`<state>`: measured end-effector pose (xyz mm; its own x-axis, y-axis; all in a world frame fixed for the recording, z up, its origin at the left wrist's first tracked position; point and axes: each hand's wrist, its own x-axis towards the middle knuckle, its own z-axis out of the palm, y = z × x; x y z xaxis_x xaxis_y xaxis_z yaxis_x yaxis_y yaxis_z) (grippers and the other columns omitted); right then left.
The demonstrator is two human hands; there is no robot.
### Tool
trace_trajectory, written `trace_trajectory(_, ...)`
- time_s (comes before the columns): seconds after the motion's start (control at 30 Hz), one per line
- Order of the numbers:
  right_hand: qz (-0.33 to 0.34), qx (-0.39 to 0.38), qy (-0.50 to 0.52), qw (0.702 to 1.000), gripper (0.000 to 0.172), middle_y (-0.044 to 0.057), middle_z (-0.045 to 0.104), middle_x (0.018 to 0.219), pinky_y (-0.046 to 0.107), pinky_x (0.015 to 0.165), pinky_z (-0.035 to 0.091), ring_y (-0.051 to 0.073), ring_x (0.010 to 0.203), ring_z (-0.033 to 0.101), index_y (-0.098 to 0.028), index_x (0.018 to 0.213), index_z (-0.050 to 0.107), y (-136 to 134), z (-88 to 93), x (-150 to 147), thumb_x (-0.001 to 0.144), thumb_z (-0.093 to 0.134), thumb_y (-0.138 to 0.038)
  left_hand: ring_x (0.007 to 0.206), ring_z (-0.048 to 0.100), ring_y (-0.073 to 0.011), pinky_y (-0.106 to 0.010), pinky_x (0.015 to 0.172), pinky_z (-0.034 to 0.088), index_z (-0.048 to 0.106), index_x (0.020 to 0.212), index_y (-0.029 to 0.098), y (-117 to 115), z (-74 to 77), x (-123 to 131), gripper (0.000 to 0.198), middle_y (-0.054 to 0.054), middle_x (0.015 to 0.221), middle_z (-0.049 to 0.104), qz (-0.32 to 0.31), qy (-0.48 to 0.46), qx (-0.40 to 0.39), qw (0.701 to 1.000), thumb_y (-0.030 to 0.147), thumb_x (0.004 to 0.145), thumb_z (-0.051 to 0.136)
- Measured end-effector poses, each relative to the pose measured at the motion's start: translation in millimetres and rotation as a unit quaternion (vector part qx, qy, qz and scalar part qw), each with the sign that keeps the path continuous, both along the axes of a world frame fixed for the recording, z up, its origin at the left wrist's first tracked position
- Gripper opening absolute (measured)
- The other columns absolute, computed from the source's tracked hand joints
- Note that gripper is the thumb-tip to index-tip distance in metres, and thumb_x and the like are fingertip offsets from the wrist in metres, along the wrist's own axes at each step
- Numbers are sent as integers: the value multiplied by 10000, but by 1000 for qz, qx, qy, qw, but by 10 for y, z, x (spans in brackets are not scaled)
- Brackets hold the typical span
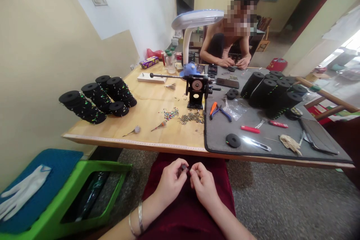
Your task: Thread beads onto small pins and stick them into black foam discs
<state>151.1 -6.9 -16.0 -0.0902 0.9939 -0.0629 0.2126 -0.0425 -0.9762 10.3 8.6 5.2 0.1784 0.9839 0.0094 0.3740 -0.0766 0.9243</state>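
Note:
Over the dark red cloth [188,210] on my lap, both hands meet in front of the table edge. My left hand [171,180] is closed in a pinch on a small dark piece [184,166], too small to name. Close beside it, my right hand [204,183] is also closed, thumb against fingertips; what it pinches, if anything, is hidden. Nearest on the table are colourful beads [170,114], a heap of small metal fittings [191,117] and two small feathery-ended pieces, one grey [136,129] and one with orange [162,124].
A black hand-cranked device with a dial [197,85] stands mid-table below a lamp [197,18]. Black foam spools [94,93] are stacked left, more [270,86] right. Pliers [221,112] and tweezers [256,143] lie on the grey mat [219,137]. A person [216,50] works opposite.

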Motion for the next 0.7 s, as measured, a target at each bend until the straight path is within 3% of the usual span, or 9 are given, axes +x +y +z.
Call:
trace_trajectory(0.2, 1, 6, 0, 1000, 167, -63, 456, 499, 201, 445, 310, 103, 428, 416, -209, 756, 440, 23, 3, 15, 897, 427, -296, 520, 445, -104, -209, 504, 357, 560, 736, 176, 26, -24, -27, 76, 31, 618, 518, -28, -47, -72, 996, 183, 790, 506)
trace_trajectory(0.37, 7, 3, -1, 1000, 167, -64, 443, 499, 199, 437, 301, 101, 426, 403, -211, 745, 436, 18, 29, 21, 888, 438, -296, 579, 428, -106, -212, 557, 367, 515, 689, 175, 35, -16, -38, 94, 40, 624, 467, -35, -98, -96, 990, 201, 779, 524)
trace_trajectory(0.5, 12, -5, 4, 1000, 173, -65, 438, 497, 199, 424, 286, 99, 419, 390, -210, 746, 434, 13, 47, 25, 885, 434, -313, 611, 465, -109, -213, 583, 395, 538, 796, 179, 44, -10, -33, 41, 31, 693, 512, -27, -144, -119, 982, 194, 758, 540)
trace_trajectory(0.7, 7, -19, 11, 1000, 185, -66, 444, 488, 197, 426, 293, 97, 415, 395, -208, 738, 439, 32, 68, 24, 876, 440, -331, 563, 455, -108, -221, 561, 384, 538, 692, 170, 68, -13, -15, 54, 35, 607, 500, -27, -86, -105, 990, 202, 735, 550)
